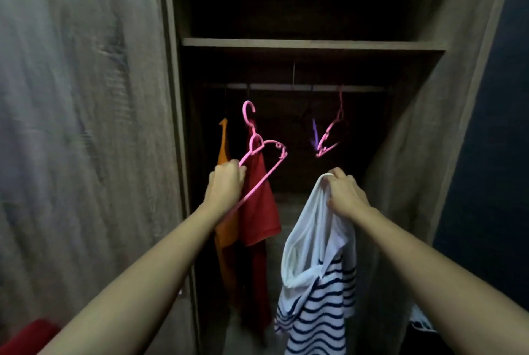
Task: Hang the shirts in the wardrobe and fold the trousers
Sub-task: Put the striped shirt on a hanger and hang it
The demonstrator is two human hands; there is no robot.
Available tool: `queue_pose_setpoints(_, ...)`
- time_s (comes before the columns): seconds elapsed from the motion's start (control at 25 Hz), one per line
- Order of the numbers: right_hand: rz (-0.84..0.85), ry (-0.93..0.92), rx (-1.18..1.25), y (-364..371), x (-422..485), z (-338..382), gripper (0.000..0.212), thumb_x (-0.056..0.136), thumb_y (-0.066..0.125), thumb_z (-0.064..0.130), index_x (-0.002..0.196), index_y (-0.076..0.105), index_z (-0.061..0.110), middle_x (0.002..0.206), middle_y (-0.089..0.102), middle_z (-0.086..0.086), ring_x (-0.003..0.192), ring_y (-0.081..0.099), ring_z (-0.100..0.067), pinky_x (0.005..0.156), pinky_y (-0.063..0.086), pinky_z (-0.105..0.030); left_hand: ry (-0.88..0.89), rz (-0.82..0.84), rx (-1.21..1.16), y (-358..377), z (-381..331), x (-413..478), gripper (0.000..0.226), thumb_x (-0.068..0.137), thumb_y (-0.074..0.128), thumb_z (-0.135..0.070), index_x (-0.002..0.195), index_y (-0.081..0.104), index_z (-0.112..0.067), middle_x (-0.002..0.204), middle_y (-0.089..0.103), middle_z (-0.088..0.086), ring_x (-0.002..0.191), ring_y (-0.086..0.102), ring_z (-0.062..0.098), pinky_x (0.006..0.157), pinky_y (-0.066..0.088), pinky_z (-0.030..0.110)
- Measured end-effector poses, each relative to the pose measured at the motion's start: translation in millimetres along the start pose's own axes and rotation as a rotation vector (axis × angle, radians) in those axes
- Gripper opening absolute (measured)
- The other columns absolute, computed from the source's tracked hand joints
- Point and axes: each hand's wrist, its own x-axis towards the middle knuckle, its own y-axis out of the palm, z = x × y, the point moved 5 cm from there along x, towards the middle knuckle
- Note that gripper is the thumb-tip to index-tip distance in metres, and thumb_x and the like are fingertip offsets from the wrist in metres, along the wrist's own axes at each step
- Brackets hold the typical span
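Note:
My left hand [226,183] grips a pink plastic hanger [263,160] by one arm, held up in front of the open wardrobe. My right hand [345,193] pinches the white collar of a white shirt with navy stripes [317,283], which hangs down from my fingers. Inside, a red shirt [259,206] and an orange shirt [226,237] hang from the rail [286,87] on the left. The pink hanger overlaps the red shirt in view.
Empty pink [332,131] and purple [315,130] hangers dangle from the rail on the right. A wooden shelf [312,44] runs above the rail. The wardrobe door [80,125] stands to the left, a side panel [429,140] to the right. Red fabric [25,334] lies at bottom left.

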Motion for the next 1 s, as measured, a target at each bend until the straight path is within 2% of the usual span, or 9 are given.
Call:
queue_pose_setpoints(0.16, 0.01, 0.049, 0.022, 8, -23, 8, 0.047, 0.083, 0.053, 0.006, 0.128, 0.044, 0.018, 0.137, 0.033, 0.001, 0.115, 0.04, -0.029, 0.079, 0.042, -0.037, 0.089, 0.049, -0.017, -44, 68, -46, 0.024, 0.096, 0.049, -0.025, 0.095, 0.063, -0.004, 0.079, 0.069, 0.022, 0.08, 0.066, 0.038, 0.067, 0.047, 0.04)
queue_pose_setpoints(0.28, 0.022, 0.074, 0.053, 9, -31, 12, 0.047, 0.086, 0.045, 0.014, 0.13, 0.037, 0.027, 0.14, 0.034, -0.001, 0.111, 0.046, -0.031, 0.076, 0.038, -0.036, 0.088, 0.086, -0.131, -77, 110, -80, 0.014, 0.095, 0.051, -0.022, 0.084, 0.055, -0.017, 0.053, 0.061, 0.003, 0.047, 0.059, 0.004, 0.055, 0.042, 0.025)
queue_pose_setpoints(0.36, 0.014, 0.062, 0.03, 4, -36, 17, 0.047, 0.087, 0.041, 0.016, 0.131, 0.035, 0.029, 0.141, 0.033, -0.002, 0.114, 0.044, -0.031, 0.08, 0.04, -0.04, 0.133, 0.088, -0.16, -94, 125, -101, 0.014, 0.094, 0.054, -0.019, 0.081, 0.051, -0.022, 0.046, 0.054, -0.004, 0.041, 0.053, -0.001, 0.047, 0.038, 0.014)
queue_pose_setpoints(0.48, 0.011, 0.039, -0.026, -5, -36, 19, 0.048, 0.088, 0.039, 0.013, 0.133, 0.035, 0.027, 0.145, 0.029, 0.0, 0.12, 0.039, -0.03, 0.085, 0.041, -0.041, 0.221, 0.088, -0.151, -103, 136, -120, 0.018, 0.093, 0.057, -0.016, 0.08, 0.05, -0.027, 0.053, 0.057, -0.013, 0.04, 0.051, -0.002, 0.045, 0.036, 0.009)
queue_pose_setpoints(0.56, 0.014, 0.034, -0.034, -10, -36, 23, 0.047, 0.089, 0.04, 0.018, 0.134, 0.033, 0.028, 0.147, 0.027, -0.001, 0.12, 0.039, -0.032, 0.086, 0.041, -0.041, 0.263, 0.058, -0.151, -101, 133, -127, 0.017, 0.092, 0.058, -0.017, 0.079, 0.051, -0.025, 0.045, 0.049, -0.01, 0.041, 0.05, -0.004, 0.046, 0.036, 0.013)
queue_pose_setpoints(0.72, 0.096, -0.067, -0.156, -20, -40, 46, 0.066, 0.08, 0.064, 0.01, 0.137, 0.034, 0.021, 0.15, 0.021, 0.006, 0.125, 0.033, -0.03, 0.089, 0.044, -0.041, 0.352, 0.054, -0.174, -89, 105, -134, 0.02, 0.089, 0.042, -0.046, 0.086, 0.046, -0.027, 0.047, 0.042, -0.016, 0.049, 0.054, 0.0, 0.05, 0.035, 0.015)
queue_pose_setpoints(0.84, 0.065, -0.24, -0.158, -32, -50, 82, 0.059, 0.081, 0.059, 0.01, 0.135, 0.037, 0.02, 0.147, 0.025, 0.006, 0.119, 0.038, -0.031, 0.085, 0.048, -0.043, 0.409, 0.044, -0.122, -71, 82, -134, 0.033, 0.089, 0.034, -0.054, 0.093, 0.05, -0.026, 0.057, 0.056, -0.003, 0.053, 0.059, 0.015, 0.052, 0.038, 0.022)
queue_pose_setpoints(0.92, 0.066, -0.34, -0.128, -33, -59, 104, 0.055, 0.08, 0.056, 0.01, 0.132, 0.041, 0.021, 0.143, 0.03, 0.006, 0.113, 0.042, -0.03, 0.082, 0.048, -0.042, 0.381, 0.033, -0.109, -56, 69, -138, 0.047, 0.089, 0.03, -0.051, 0.099, 0.057, -0.013, 0.062, 0.061, 0.007, 0.056, 0.062, 0.023, 0.054, 0.041, 0.028)
queue_pose_setpoints(1.0, 0.058, -0.397, -0.078, -42, -66, 114, 0.053, 0.08, 0.055, 0.016, 0.131, 0.043, 0.027, 0.139, 0.036, 0.008, 0.11, 0.044, -0.027, 0.079, 0.044, -0.038, 0.355, 0.008, -0.169, -45, 57, -144, 0.049, 0.089, 0.03, -0.05, 0.099, 0.057, -0.011, 0.062, 0.061, 0.01, 0.057, 0.059, 0.023, 0.055, 0.037, 0.025)
